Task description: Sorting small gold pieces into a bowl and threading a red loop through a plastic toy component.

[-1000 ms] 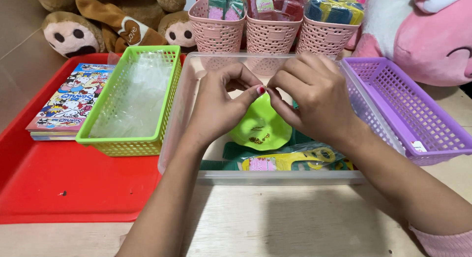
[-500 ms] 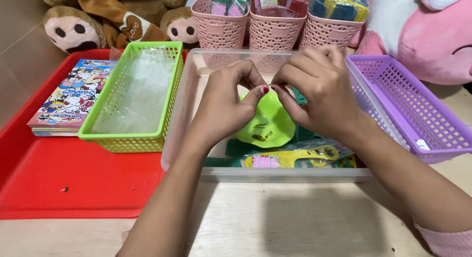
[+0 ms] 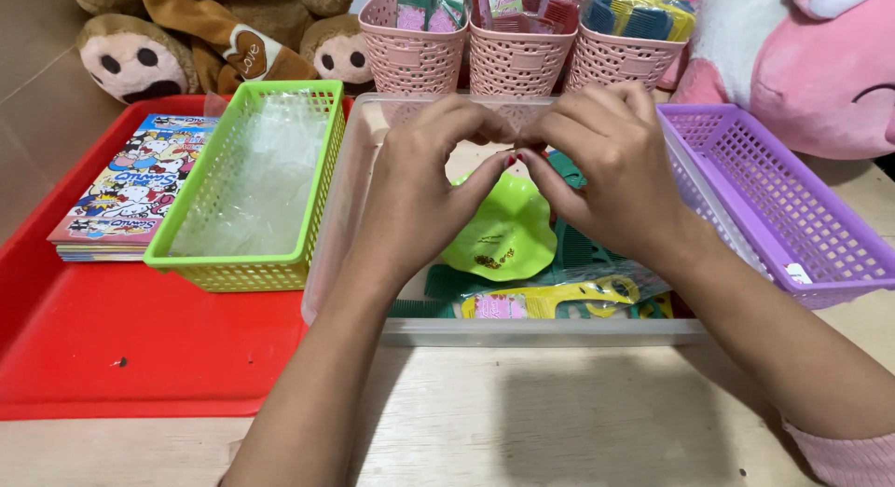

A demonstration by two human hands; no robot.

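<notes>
Your hands have lifted slightly toward the frame's top, fingertips pinched together over the clear bin (image 3: 359, 217) at centre; what they pinch you cannot tell. Your left hand (image 3: 419, 193) and right hand (image 3: 606, 175) hover above a green dish (image 3: 499, 235), combs and packets inside. At left, the green basket (image 3: 242, 268) holds clear bags; at right sits a purple basket (image 3: 792, 217).

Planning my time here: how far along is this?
Done: three pink baskets at the back stand full of packets. In hand: the left hand and right hand meet, fingers pinched, over the clear bin; what they hold is hidden. Left: combs lie loose in it; the purple basket is nearly empty.
</notes>
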